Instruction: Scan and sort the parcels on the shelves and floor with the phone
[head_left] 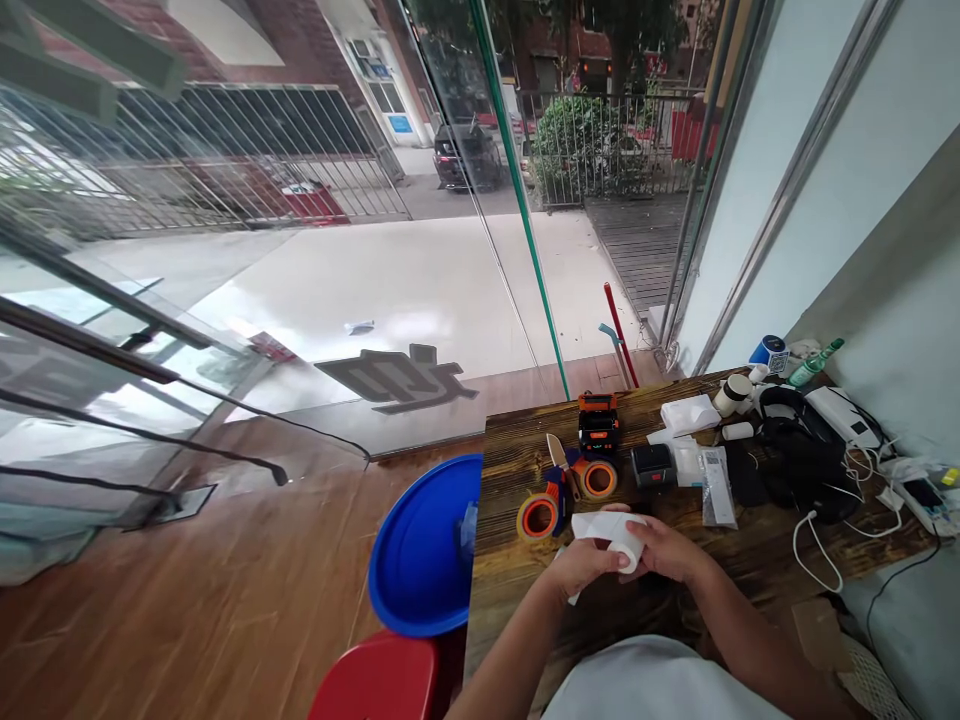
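Two hands: together above the wooden table (510, 580), left of its middle and toward the near edge, both holding one white paper roll (634, 540).
Left hand (587, 566): fingers bent, tips at the open end of the roll; its forearm slants forward and rightward from the near edge.
Right hand (666, 548): curled around the roll's right side, thumb and fingers bent; its forearm slants forward and leftward.
Paper roll: its loose white strip (592, 524) extends toward the table's left edge.
Tape dispensers: one orange-cored (538, 517) near the left edge, another (598, 479) farther from it, just beyond the strip.
Knife (556, 452): beside the dispensers, blade pointing to the far left corner.
Far edge: a black-and-orange device (598, 425) stands near it.
Right of the dispensers: a small dark device (652, 466).
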